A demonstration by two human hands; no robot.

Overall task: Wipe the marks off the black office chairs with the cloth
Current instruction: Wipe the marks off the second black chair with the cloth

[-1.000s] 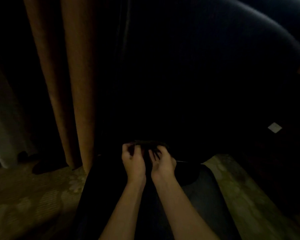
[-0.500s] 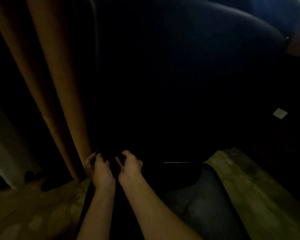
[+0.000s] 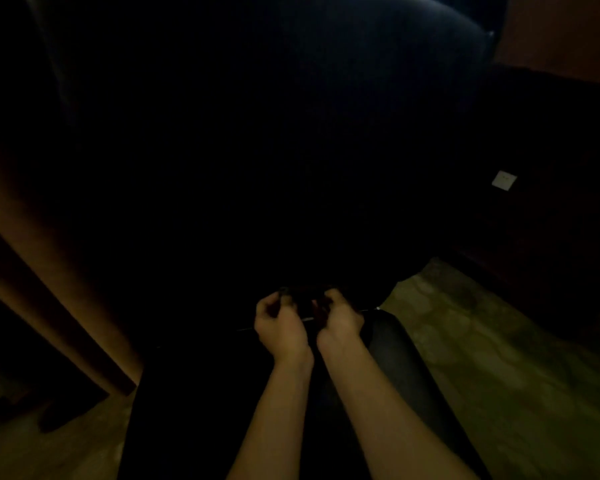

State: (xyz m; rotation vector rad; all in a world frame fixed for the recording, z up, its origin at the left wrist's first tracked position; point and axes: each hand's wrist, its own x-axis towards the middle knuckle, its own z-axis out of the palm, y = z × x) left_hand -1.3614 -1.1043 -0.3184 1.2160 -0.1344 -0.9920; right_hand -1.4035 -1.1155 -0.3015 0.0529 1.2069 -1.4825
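The scene is very dark. A large black office chair (image 3: 326, 116) fills the upper middle of the head view, its rounded back faintly lit at the top. Low in front of it, my left hand (image 3: 279, 323) and my right hand (image 3: 338, 318) are side by side with fingers curled. Between them they hold a small dark cloth (image 3: 303, 299), barely visible against the chair. Below the hands lie my dark trouser legs.
An orange-brown curtain (image 3: 32, 265) hangs at the left, down to the floor. Patterned pale carpet (image 3: 482, 358) shows at the right and lower left. A small white square plate (image 3: 504, 180) sits on the dark wall at the right. Dark shoes (image 3: 25, 410) lie at the lower left.
The view has swung left, so the curtain now sits further left and the chair fills more of the frame. Both hands stay together, gripping the cloth in front of the chair.
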